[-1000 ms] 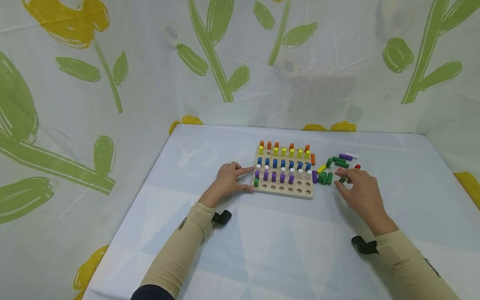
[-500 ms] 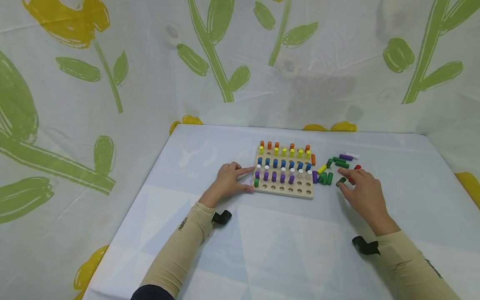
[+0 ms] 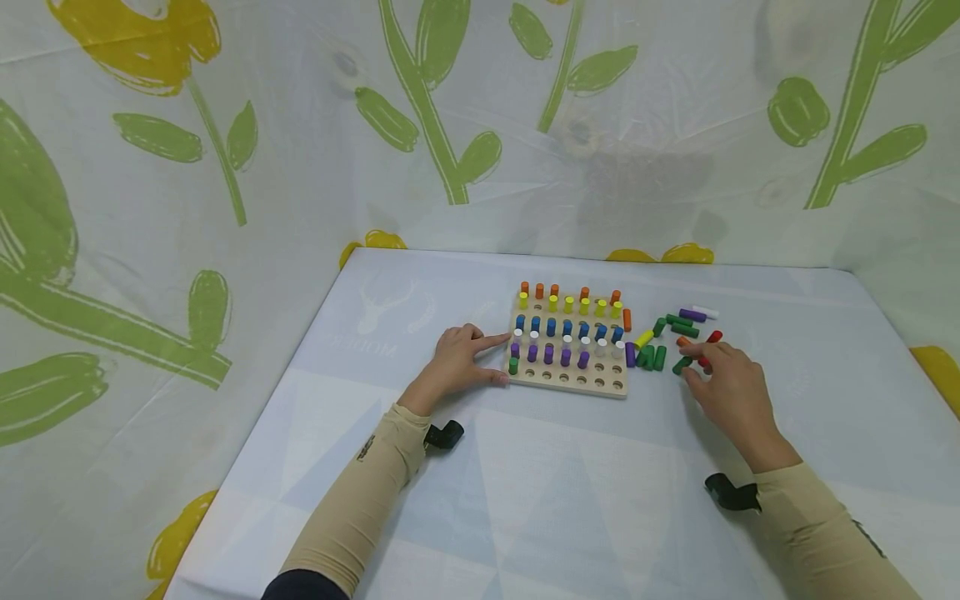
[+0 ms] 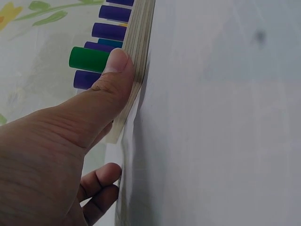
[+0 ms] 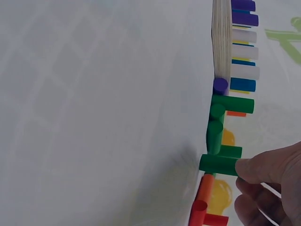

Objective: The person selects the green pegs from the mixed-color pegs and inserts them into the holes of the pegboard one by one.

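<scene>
My table (image 3: pixel 600 483) carries the board (image 3: pixel 537 380), upright pegs across most of it and the row nearest me barely begun. My left hand (image 3: pixel 453 358) lies at the board's left edge, thumb and index finger spread straight against it. My right hand (image 3: pixel 727 379), over on the board's right, looks to have thumb and finger closed on a green peg (image 5: pixel 218 164); I can't tell whether it is off the table. The blue pegs (image 3: pixel 567 327) look a full row; farther off, the yellow pegs (image 3: pixel 568 303) and orange pegs (image 3: pixel 540 291) leave gaps. The purple pegs (image 3: pixel 548 356) lack two on the right; the nearest row has just one seated peg (image 3: pixel 513 365). Loose pegs (image 3: pixel 659 358), mostly green, remain to be placed.
</scene>
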The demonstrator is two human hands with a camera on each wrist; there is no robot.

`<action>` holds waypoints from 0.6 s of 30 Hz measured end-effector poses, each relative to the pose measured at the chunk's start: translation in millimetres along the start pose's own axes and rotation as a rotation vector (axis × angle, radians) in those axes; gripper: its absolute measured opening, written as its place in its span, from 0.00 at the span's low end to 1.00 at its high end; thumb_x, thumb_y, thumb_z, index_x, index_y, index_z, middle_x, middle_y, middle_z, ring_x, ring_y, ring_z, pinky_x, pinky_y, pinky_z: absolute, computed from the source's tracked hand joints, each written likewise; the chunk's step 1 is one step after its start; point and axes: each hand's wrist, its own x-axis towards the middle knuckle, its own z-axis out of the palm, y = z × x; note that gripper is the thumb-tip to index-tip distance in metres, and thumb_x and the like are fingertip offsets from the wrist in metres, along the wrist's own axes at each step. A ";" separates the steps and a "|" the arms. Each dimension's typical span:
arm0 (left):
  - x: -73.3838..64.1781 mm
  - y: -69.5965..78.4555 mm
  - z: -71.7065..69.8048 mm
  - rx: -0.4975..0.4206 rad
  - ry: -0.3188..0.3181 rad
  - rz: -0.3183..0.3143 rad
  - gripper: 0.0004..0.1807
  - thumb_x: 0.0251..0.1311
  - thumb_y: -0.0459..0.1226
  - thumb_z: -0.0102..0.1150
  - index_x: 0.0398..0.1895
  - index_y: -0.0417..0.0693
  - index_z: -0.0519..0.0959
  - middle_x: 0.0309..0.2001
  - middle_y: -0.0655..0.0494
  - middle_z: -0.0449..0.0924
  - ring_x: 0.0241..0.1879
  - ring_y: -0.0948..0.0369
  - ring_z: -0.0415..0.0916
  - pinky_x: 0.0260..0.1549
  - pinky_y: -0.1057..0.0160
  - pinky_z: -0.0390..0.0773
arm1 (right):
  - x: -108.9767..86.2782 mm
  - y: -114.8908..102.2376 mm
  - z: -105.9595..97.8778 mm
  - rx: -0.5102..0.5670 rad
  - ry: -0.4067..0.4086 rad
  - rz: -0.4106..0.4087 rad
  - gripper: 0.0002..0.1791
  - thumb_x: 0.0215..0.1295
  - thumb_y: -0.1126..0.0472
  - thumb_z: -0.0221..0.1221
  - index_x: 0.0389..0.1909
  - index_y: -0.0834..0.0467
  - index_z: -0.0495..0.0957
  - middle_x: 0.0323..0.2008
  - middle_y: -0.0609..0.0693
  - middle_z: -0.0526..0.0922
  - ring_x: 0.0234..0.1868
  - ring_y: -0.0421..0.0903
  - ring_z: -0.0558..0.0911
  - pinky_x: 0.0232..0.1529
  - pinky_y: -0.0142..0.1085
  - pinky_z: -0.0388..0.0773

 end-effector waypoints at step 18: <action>-1.1 -0.9 -0.3 0.004 0.011 0.020 0.46 0.51 0.64 0.71 0.75 0.71 0.67 0.48 0.54 0.65 0.49 0.55 0.59 0.55 0.55 0.61 | -2.7 -2.5 -0.7 0.006 0.006 -0.015 0.16 0.64 0.68 0.64 0.52 0.66 0.81 0.47 0.69 0.82 0.48 0.67 0.77 0.49 0.63 0.68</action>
